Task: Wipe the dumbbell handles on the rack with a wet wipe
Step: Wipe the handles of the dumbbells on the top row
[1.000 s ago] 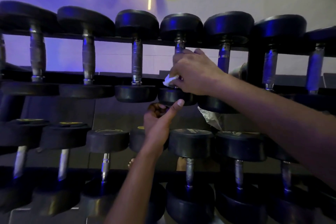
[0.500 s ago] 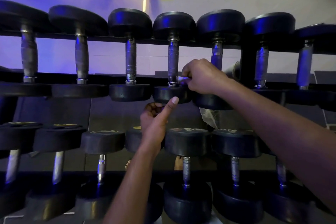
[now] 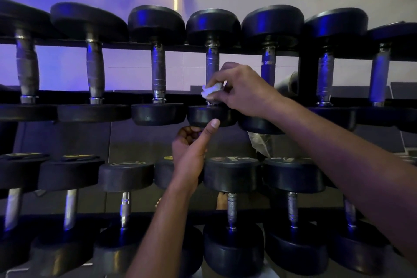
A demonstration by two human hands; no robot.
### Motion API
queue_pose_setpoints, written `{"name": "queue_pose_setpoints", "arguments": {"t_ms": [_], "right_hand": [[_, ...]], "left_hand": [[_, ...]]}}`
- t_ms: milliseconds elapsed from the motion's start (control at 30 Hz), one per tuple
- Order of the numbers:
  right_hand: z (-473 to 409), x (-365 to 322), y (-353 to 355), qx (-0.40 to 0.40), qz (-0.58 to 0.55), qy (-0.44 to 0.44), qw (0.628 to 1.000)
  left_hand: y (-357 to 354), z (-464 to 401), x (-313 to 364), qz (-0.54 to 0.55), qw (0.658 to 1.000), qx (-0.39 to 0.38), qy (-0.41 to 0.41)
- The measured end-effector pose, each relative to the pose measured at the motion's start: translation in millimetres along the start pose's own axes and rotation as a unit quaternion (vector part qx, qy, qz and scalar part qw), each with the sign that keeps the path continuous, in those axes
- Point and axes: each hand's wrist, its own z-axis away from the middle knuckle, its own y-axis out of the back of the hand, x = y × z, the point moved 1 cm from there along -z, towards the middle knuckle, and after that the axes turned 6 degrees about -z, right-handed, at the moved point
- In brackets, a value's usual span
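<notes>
While I look down over the two-tier rack [image 3: 248,48] and its rows of black dumbbells, I see the fourth dumbbell [image 3: 213,23] of the upper row between my hands; my right hand [image 3: 244,90] pinches a crumpled wet wipe [image 3: 211,91] against the lower end of its handle [image 3: 212,63], and my left hand [image 3: 191,149], fingers curled, thumb up, touches its near head from below
</notes>
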Motion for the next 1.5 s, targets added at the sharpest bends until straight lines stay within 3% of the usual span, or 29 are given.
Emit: {"name": "queue_pose_setpoints", "arguments": {"t_ms": [133, 233, 367, 533, 700, 867, 1067, 1167, 1267, 1367, 1433, 1500], "right_hand": [[1.5, -1.8, 3.8, -0.04, 0.052, 0.012, 0.998], [1.0, -2.0, 3.6, -0.019, 0.109, 0.026, 0.993], [-7.9, -5.1, 2.6, 0.07, 0.11, 0.035, 0.991], [-42.7, -10.4, 6.7, 0.245, 0.118, 0.023, 0.962], [-38.2, -15.6, -3.3, 0.308, 0.178, 0.011, 0.934], [-46.4, -22.7, -2.2, 0.269, 0.213, -0.016, 0.939], [-78.8, -40.0, -1.9, 0.135, 0.297, -0.077, 0.942], [-63.2, -32.8, -1.6, 0.174, 0.25, -0.07, 0.95], [-36.3, -23.9, -1.4, 0.261, 0.128, -0.055, 0.955], [-33.3, -8.8, -5.2, 0.285, -0.014, -0.126, 0.95], [-38.8, -2.2, -5.4, 0.28, -0.192, -0.209, 0.917], [-43.7, 1.1, -5.9, 0.25, -0.364, -0.269, 0.856]], "left_hand": [[1.4, 1.9, 2.2, -0.008, 1.0, -0.006, 0.003], [2.0, 3.9, 4.9, -0.01, 1.0, -0.01, 0.002], [3.8, 5.1, 7.1, -0.013, 1.0, -0.023, 0.006], [6.4, 3.2, 6.6, -0.024, 0.999, -0.037, 0.0], [6.9, 0.5, 4.4, -0.021, 0.999, -0.032, 0.005], [7.2, -3.3, 2.4, -0.023, 1.0, -0.018, 0.01], [7.2, -1.2, 7.3, -0.026, 0.999, -0.019, 0.01], [8.7, -1.0, 8.1, -0.031, 0.999, -0.022, 0.013], [9.2, -0.5, 10.0, -0.034, 0.999, -0.024, 0.015], [7.4, 0.2, 11.4, -0.034, 0.999, -0.03, 0.015], [6.9, 0.6, 10.8, -0.026, 0.999, -0.029, 0.019], [6.4, 1.4, 10.8, -0.022, 0.999, -0.032, 0.019]]}}
